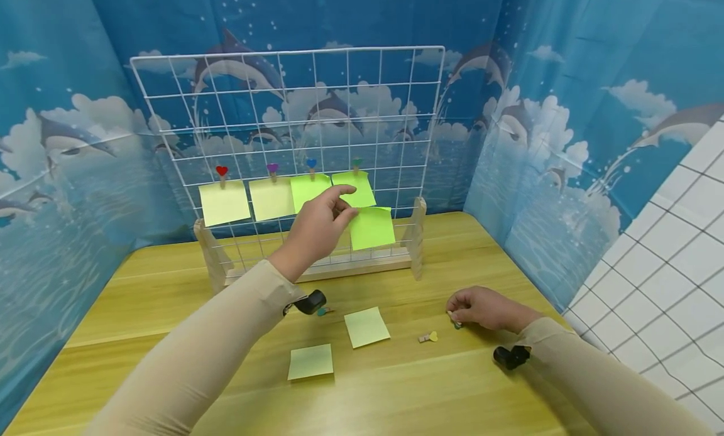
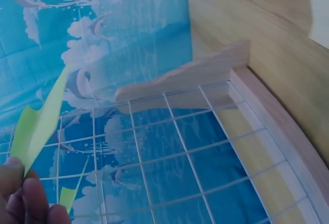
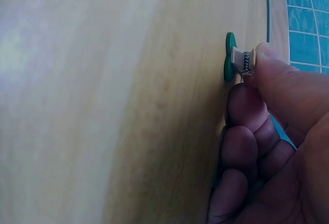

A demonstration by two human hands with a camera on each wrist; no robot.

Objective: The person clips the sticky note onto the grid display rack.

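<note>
At the frame's center, the left hand (image 1: 317, 225) is pinching a bright green note (image 1: 374, 230) between nearly closed fingers, before a wire grid (image 1: 288, 52); at lower right, the right hand (image 1: 489, 307) is likewise pinching a green-topped clip (image 3: 238, 59) near the tabletop (image 1: 452, 386).

open room above the yellow wooden tabletop (image 1: 407, 386) between two beige-sleeved forearms (image 1: 203, 348), standing white wire grid (image 1: 319, 120) barring the far side

From my remote seat I see the grid rack (image 1: 362, 266) near the far edge of the table (image 1: 464, 250), four clipped notes (image 1: 224, 202) across it; before it, two loose notes (image 1: 367, 327) (a clip (image 1: 428, 338) to their right).
</note>
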